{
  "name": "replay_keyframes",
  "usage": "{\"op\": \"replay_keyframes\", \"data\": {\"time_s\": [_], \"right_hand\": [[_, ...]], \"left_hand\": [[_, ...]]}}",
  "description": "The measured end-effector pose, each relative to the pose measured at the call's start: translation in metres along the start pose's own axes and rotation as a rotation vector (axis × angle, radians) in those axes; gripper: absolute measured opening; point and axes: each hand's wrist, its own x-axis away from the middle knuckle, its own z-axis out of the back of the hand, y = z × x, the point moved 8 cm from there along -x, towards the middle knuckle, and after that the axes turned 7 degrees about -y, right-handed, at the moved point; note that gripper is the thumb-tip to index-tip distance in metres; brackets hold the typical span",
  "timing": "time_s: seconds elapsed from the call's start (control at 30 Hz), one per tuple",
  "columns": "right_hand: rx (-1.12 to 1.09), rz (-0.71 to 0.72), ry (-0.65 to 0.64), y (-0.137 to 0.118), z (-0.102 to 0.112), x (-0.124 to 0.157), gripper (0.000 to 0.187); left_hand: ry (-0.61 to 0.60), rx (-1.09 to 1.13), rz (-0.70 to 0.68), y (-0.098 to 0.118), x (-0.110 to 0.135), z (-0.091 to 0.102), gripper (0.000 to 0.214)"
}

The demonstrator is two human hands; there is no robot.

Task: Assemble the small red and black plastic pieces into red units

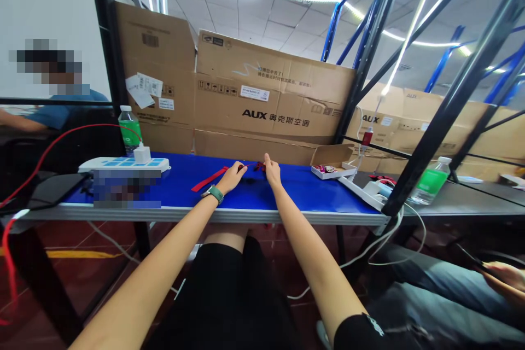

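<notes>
My left hand [235, 176] rests on the blue table top [311, 191] and seems to pinch a flat red strap [211, 179], whose tail runs out to the left. A thin red piece continues past the fingers toward a small dark red object [259, 166]. My right hand [272, 171] stands just right of that object, its fingertips very close to it. The small object is too small and dark to make out. A green-banded watch [214, 193] sits on my left wrist.
A white power strip [123, 164] with a plugged-in charger and a green-labelled water bottle [130, 130] stand at the left. An open small cardboard box [332, 161] and a second power strip [363, 192] stand right. Black rack posts rise at the right; a co-worker's hand [506, 279] is lower right.
</notes>
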Motion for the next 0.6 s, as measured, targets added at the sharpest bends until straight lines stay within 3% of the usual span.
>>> {"op": "replay_keyframes", "data": {"time_s": [0.1, 0.17, 0.3, 0.4, 0.47, 0.6], "right_hand": [[0.037, -0.033, -0.007, 0.005, -0.004, 0.001, 0.055], [-0.017, 0.071, -0.072, -0.004, -0.015, 0.002, 0.046], [-0.221, 0.317, -0.440, -0.028, -0.055, 0.014, 0.039], [-0.353, 0.278, -0.578, -0.029, -0.070, 0.019, 0.045], [-0.431, 0.213, -0.554, -0.027, -0.068, 0.019, 0.047], [-0.571, 0.114, -0.540, -0.029, -0.061, 0.022, 0.046]], "left_hand": [[0.047, -0.093, -0.074, -0.002, -0.003, 0.003, 0.025], [0.054, -0.152, -0.066, -0.009, -0.004, 0.002, 0.026], [-0.008, -0.210, -0.019, -0.017, -0.002, -0.002, 0.034], [-0.020, -0.245, 0.049, -0.011, 0.004, 0.002, 0.036], [0.018, -0.259, 0.078, 0.000, 0.008, 0.009, 0.028], [0.092, -0.331, -0.016, 0.029, 0.015, 0.020, 0.006]]}}
